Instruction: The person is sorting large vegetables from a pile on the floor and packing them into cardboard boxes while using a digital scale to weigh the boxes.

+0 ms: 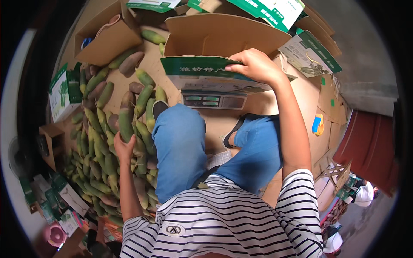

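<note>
My left hand (124, 146) closes round the lower end of a long green radish (126, 124), which lies at the top of a broad heap of green radishes (99, 148). My right hand (257, 66) grips the near rim of an open cardboard box (193, 79) with a green and white printed side, thumb on the outside and fingers over the edge. The box stands on a digital scale (213, 101), whose display panel shows below it. What lies at the bottom of the box is hidden by its near wall.
Left of the box stands an open brown carton (101, 45) holding a few small things. Another green and white box (64, 92) borders the heap. Farther right are flattened cardboard (331, 101) and a blue and yellow tape roll (318, 124). My knees flank the scale.
</note>
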A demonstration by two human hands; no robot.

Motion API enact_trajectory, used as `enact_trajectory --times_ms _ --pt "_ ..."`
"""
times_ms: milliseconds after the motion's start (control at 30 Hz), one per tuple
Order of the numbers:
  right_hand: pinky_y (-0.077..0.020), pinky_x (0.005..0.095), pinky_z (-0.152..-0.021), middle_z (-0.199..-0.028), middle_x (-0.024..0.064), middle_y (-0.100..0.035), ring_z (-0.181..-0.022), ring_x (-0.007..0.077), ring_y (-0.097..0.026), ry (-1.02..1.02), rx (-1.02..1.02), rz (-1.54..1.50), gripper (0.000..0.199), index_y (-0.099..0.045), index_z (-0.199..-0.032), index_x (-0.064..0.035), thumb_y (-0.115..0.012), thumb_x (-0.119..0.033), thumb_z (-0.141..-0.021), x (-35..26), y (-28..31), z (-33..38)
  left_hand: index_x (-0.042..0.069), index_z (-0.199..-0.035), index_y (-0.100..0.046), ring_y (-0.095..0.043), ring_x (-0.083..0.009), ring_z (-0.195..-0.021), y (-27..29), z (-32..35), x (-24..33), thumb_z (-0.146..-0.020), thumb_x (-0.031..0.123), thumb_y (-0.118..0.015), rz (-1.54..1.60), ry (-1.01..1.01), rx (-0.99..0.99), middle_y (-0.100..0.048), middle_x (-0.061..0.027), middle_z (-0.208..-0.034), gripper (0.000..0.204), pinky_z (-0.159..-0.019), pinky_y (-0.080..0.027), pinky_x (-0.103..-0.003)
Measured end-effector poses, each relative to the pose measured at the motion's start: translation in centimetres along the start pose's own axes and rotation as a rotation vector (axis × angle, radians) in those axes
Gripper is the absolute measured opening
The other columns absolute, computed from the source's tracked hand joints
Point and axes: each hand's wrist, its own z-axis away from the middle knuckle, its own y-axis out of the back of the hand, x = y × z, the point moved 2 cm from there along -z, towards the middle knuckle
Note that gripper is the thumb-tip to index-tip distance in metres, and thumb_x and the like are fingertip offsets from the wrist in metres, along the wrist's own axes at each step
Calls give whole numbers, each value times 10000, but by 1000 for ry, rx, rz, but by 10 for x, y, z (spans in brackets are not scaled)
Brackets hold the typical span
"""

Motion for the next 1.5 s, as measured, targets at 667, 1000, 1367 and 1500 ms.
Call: enact_trajectory --times_ms 667,1000,1367,1500 --pt "-514 404 -704 -857 97 -663 -808 304 -637 129 176 199 184 -661 -933 -79 -625 -110 -755 -14 -25 39 31 -1247 -520 -592 -284 -1058 17 -141 409 -709 104 -750 228 -1210 -318 -591 -162 -1160 589 -914 -475 -361" --pt "-501 407 -722 -856 103 -667 -827 305 -635 134 206 134 204 -662 -954 -84 -598 -55 -762 -7 -25 43 48 -1239 -565 -574 -141 -1079 43 -145 308 -936 148 -592 608 -637 -414 -606 -57 -1173 321 -927 -454 -275" --pt "-504 365 -718 -850 96 -575 -802 261 -584 274 328 411 433 -620 -1103 -25 -572 35 -677 -37 -51 51 31 -1015 -559 -563 -374 -1018 -33 13 -67 -768 182 -651 -500 78 -504 -566 -185 -1116 304 -814 -471 -473" --pt "-499 368 -755 -938 87 -563 -884 260 -565 206 234 478 522 -582 -1169 -33 -607 24 -651 -47 -55 50 57 -1068 -559 -534 -306 -1092 -72 17 -40 -813 138 -558 -560 -385 -266 -564 -145 -1134 268 -884 -441 -409"
